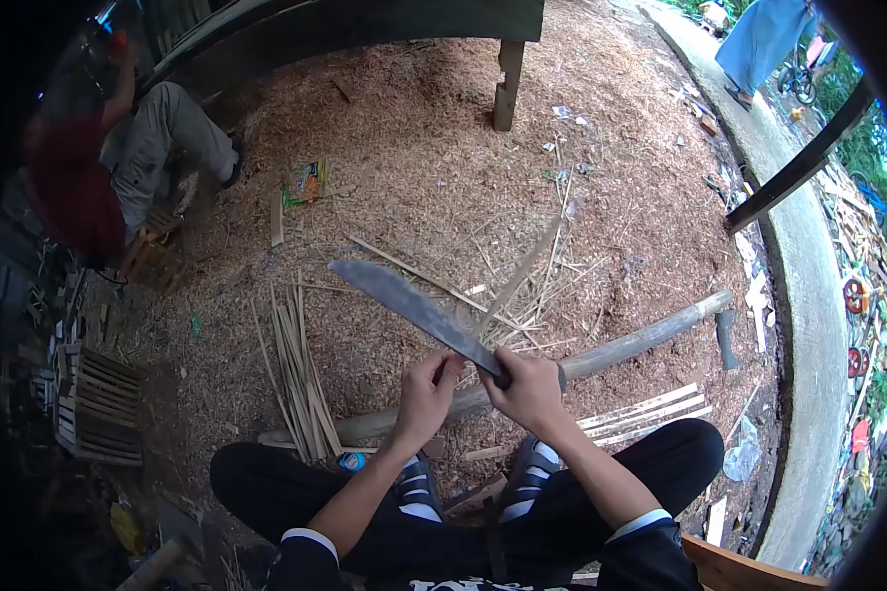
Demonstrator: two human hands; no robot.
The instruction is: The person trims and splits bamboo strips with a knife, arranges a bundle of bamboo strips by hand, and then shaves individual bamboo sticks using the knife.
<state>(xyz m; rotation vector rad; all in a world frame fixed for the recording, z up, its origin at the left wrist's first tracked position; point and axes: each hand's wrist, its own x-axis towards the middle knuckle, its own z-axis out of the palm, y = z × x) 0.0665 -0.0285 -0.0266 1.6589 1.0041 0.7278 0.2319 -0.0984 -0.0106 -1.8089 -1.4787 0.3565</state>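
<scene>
A long, broad-bladed knife (404, 302) points up and to the left in front of me. My right hand (524, 392) is wrapped round its dark handle. Close to the base of the blade is my left hand (430, 390), its fingers pinched together; whatever they hold is too small to make out. A thin split strip (519, 274) rises from behind the blade near my hands. Beneath both hands a long wooden pole (650, 340) lies across the ground. Thin strips (301, 369) are bundled at the left, and paler strips (650, 412) lie by my right knee.
An axe head (726, 340) is near the pole's right end. A seated person (158, 148) is at the upper left, near a slatted wooden piece (99, 404). A wooden post (508, 89) stands ahead. Another person (764, 44) is on the concrete path (808, 315).
</scene>
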